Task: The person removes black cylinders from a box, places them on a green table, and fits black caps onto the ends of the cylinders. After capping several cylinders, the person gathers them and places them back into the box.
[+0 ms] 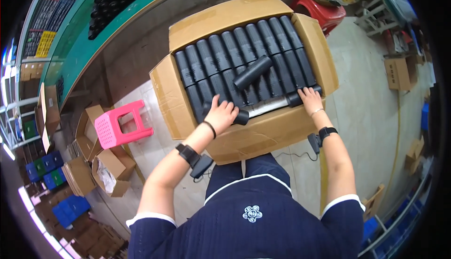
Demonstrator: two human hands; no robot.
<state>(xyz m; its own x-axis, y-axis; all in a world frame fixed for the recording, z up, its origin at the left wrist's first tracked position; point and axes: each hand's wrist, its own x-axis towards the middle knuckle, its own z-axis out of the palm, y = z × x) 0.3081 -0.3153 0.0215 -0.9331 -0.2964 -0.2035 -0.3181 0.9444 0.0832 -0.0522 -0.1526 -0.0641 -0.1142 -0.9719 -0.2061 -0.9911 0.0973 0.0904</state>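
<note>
As left fingers (pixel 229 108) clasp one tube (pixel 242 117), right fingers (pixel 307 92) cup another (pixel 293 100).

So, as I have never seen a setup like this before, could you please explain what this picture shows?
There is no robot here: these are a person's own two bare hands. The picture comes from the left one of two wide cameras worn on the head, looking down, which is why straight edges bend.

In front of the person is an open cardboard box. Black tubes fill it in two rows, and a loose tube lies slantwise on top. The left hand is on a dark tube near the box's near left corner; the right hand is on another tube near the right corner. How firmly either grips is hard to tell. A pink stool is off to the left.
</note>
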